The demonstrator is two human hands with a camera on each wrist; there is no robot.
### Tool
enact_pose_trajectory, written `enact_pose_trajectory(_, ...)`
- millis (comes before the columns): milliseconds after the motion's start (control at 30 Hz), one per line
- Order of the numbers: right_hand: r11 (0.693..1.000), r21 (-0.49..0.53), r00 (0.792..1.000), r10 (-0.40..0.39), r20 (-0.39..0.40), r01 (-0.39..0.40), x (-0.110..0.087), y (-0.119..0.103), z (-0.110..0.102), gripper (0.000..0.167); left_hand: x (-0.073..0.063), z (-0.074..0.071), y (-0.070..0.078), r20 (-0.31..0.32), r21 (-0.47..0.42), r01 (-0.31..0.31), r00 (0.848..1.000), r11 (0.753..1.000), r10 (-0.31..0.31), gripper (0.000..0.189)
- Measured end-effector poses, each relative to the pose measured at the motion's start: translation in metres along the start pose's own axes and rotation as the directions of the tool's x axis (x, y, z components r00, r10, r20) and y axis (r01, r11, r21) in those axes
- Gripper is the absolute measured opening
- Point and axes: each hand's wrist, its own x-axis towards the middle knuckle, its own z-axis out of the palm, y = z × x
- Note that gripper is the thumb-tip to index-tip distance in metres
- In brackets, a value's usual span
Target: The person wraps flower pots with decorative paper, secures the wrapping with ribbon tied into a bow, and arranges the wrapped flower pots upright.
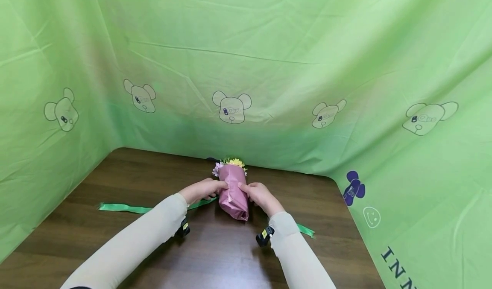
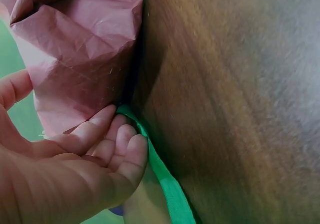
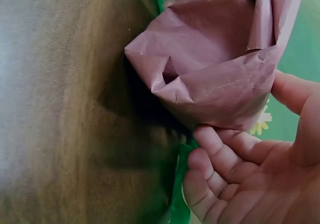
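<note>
A small bouquet wrapped in pink paper (image 1: 232,191) is held at the far middle of the table, its yellow and lilac flowers (image 1: 235,162) pointing to the back. My left hand (image 1: 205,189) grips its left side, thumb on top and fingers at the side and underneath. From the right, my right hand (image 1: 261,194) grips it in the same way. A green ribbon (image 2: 167,184) runs under the bouquet and past the fingers of both hands. In the right wrist view, the folded bottom end of the pink paper (image 3: 210,79) faces the camera.
The ribbon's left end (image 1: 119,207) lies flat on the brown wooden table (image 1: 215,255), and its right end (image 1: 306,230) shows beyond the right wrist. Green cloth (image 1: 230,67) printed with bear heads hangs behind and at both sides of the table.
</note>
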Motion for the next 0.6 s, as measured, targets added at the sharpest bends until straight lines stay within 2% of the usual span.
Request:
enact_pose_trajectory(267,0.999,-0.030,0.999,0.042,0.018,-0.042,-0.020,0.004,0.000,0.043,-0.020,0.013,0.000,0.002,0.032,0.023,1.000,0.999,-0.023,0.034)
enact_pose_trajectory(600,0.999,-0.023,0.997,0.024,0.077,-0.023,-0.054,0.013,-0.002,0.042,-0.047,0.028,0.003,0.032,0.109,-0.016,0.999,0.994,0.012,0.032)
